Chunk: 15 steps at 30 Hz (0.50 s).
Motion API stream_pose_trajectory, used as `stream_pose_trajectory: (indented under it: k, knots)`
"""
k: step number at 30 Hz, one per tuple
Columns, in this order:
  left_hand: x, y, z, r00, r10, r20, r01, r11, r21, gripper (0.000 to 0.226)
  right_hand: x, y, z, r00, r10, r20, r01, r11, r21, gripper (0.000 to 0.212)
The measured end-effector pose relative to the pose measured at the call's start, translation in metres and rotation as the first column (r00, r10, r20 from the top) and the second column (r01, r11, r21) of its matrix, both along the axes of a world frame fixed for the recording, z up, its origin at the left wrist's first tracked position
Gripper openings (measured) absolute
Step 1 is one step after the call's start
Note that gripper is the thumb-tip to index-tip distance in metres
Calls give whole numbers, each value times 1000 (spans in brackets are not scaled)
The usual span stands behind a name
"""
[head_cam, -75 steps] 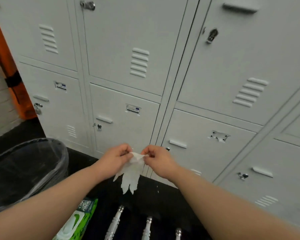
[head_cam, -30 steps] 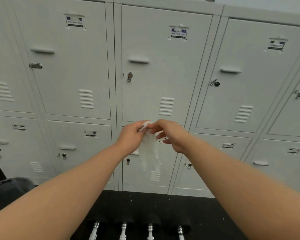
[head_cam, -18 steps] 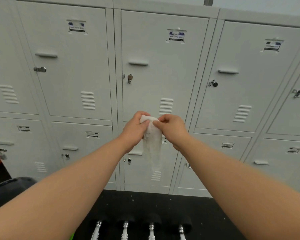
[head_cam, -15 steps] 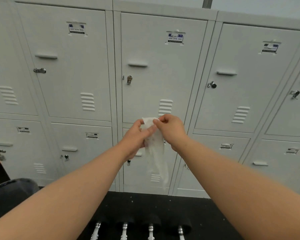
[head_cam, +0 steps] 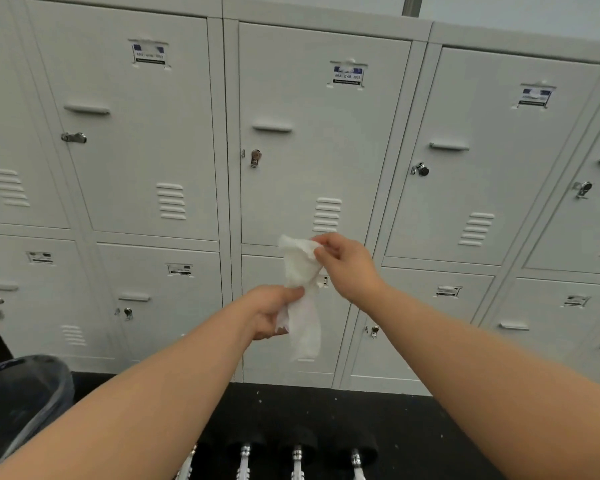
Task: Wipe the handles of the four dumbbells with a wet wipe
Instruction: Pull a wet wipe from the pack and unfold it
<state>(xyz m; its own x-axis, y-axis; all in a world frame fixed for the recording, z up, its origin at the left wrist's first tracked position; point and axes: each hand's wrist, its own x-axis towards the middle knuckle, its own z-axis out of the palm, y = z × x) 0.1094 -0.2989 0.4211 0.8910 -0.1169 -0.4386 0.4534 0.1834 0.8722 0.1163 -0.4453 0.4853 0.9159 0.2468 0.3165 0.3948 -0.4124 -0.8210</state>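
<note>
Between the two raised hands, the wet wipe hung half unfolded: the right hand pinched its top corner and the left hand, lower, grasped its middle. Pulled apart too sharply, the thin sheet could tear or slip from a grip onto the black floor. Below, the dumbbells lay in a row, handles unwiped. Half a second earlier both hands had met at the top edge; the left had since dropped.

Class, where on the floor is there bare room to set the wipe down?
Bare black rubber floor lies right of the four black-ended, chrome-handled dumbbells, before the grey metal lockers. Crowded: the dumbbell row, and the black-lined bin at left.
</note>
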Motion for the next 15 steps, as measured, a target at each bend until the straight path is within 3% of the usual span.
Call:
stream_pose_trajectory:
  k: [5,11,15]
  knots:
    - [12,17,4,998,44,-44,-43,999,15,11,-18,-14,-34,905,273,327,-89,872,-482,25]
    - [14,21,6,999,-2,-39,0,999,-44,18,-17,-24,-62,831,416,368,-42,708,-705,40]
    - [11,25,9,999,-35,-25,32,996,-85,27,-15,-25,-70,807,453,379,-12,654,-757,39]
